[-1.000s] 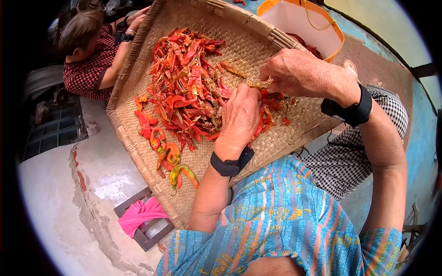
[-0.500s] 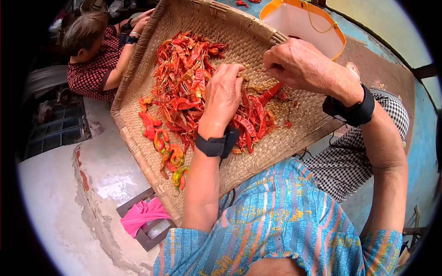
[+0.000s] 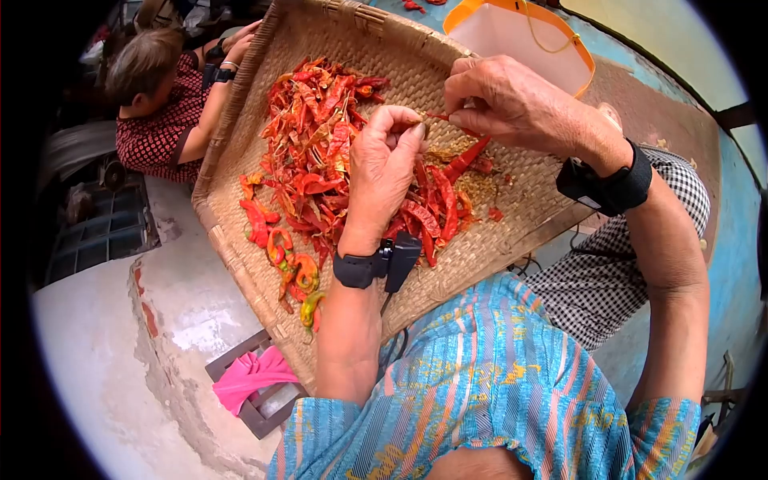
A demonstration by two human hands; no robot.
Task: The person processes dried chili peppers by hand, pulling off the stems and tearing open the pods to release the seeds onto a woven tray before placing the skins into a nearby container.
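Note:
Over the woven basket tray [image 3: 392,50], a thin dried red chili [image 3: 437,118] spans the gap between my two hands. My left hand [image 3: 382,172] has thumb and forefinger pinched together at its left end. The curled fingers of my right hand [image 3: 512,108] grip its other end, partly hiding it. Left of and below my left hand lies a heap of dried red chilies [image 3: 308,128]. Several larger red chilies [image 3: 438,200] lie right of my left wrist, with loose yellowish seeds [image 3: 478,188] beside them.
Some curled orange and green chilies [image 3: 306,272] lie along the tray's left edge. An orange-rimmed white bag [image 3: 512,40] stands beyond the tray. Another person [image 3: 160,104] bends at the upper left. A pink cloth [image 3: 252,376] hangs over a dark frame below.
My left hand has turned, its thumb and forefinger now showing in a pinch. The right hand has shifted slightly up and left, and a thin red chili shows between the hands.

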